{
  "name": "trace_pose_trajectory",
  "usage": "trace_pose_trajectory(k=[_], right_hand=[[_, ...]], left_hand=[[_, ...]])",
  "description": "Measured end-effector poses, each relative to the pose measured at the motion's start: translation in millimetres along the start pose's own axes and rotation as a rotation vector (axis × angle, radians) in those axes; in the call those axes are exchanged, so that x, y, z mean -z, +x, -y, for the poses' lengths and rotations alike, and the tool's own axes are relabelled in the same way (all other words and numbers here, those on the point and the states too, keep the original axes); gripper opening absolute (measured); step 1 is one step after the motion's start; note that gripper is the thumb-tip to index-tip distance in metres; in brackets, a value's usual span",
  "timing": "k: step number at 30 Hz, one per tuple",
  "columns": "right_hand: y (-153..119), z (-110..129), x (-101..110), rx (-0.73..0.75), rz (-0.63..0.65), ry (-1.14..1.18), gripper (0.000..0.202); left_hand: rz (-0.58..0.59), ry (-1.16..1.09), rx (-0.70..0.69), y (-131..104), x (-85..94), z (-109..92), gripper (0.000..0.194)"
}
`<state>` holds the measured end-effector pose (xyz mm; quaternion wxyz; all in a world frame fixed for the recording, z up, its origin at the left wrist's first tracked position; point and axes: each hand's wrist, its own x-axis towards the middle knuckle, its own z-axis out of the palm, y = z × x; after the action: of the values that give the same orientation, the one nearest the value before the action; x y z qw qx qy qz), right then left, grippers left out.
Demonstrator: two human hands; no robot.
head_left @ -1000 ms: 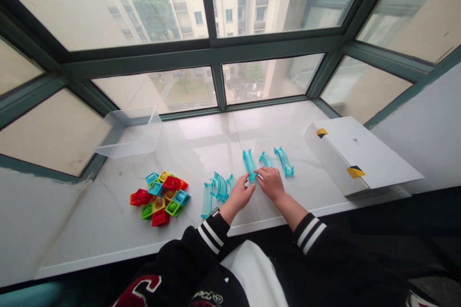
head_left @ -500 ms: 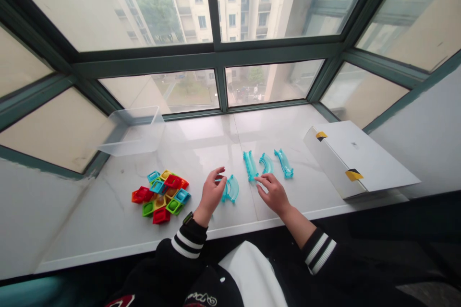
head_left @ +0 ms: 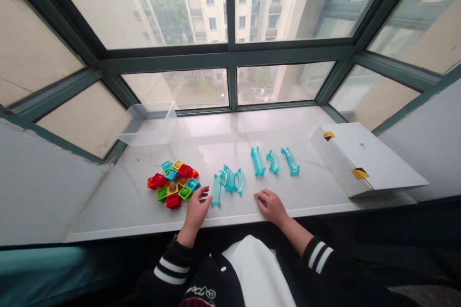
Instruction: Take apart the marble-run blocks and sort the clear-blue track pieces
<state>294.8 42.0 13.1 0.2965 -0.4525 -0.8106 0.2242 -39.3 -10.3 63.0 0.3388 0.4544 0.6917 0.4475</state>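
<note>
My left hand [head_left: 197, 207] is beside a straight translucent blue track piece [head_left: 216, 191], its fingers loosely apart and holding nothing I can see. Whether a fingertip touches that piece I cannot tell. Two curved blue track pieces [head_left: 239, 181] lie close to its right. My right hand [head_left: 272, 207] rests low on the white sill with fingers stretched to the left and nothing in them. Beyond it lie a long straight blue track piece [head_left: 258, 161], a short curved one [head_left: 274, 161] and a slightly bent one [head_left: 291, 161].
Left of my left hand is a heap of red, green, yellow and blue plastic blocks [head_left: 174, 200]. A clear plastic box [head_left: 151, 129] stands at the back left. To the right sits a white box [head_left: 374, 158] with yellow-black tabs. Windows [head_left: 230, 53] enclose the white sill [head_left: 212, 134].
My left hand has moved left off the curved pieces, uncovering the straight piece. My right hand has drawn back toward me, away from the long straight piece. The view has shifted slightly.
</note>
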Motion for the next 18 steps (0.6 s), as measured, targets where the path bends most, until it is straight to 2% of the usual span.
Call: trace_pose_trajectory(k=[4,10,14,18], right_hand=[[0,-1,0,-0.003,-0.001,0.012,0.025],[-2,-2,-2,-0.008,0.000,0.003,0.024],[-2,-1,-1,-0.010,-0.004,0.004,0.023],[-2,-1,-1,-0.014,0.001,0.012,0.023]], left_hand=[[0.029,0.086,-0.096,-2,-10.9,6,0.047],[0.021,0.334,-0.324,15,-36.1,-11,0.046],[0.042,0.398,-0.360,30,-53.6,-18,0.052],[0.078,0.400,-0.305,38,-58.5,-19,0.052]])
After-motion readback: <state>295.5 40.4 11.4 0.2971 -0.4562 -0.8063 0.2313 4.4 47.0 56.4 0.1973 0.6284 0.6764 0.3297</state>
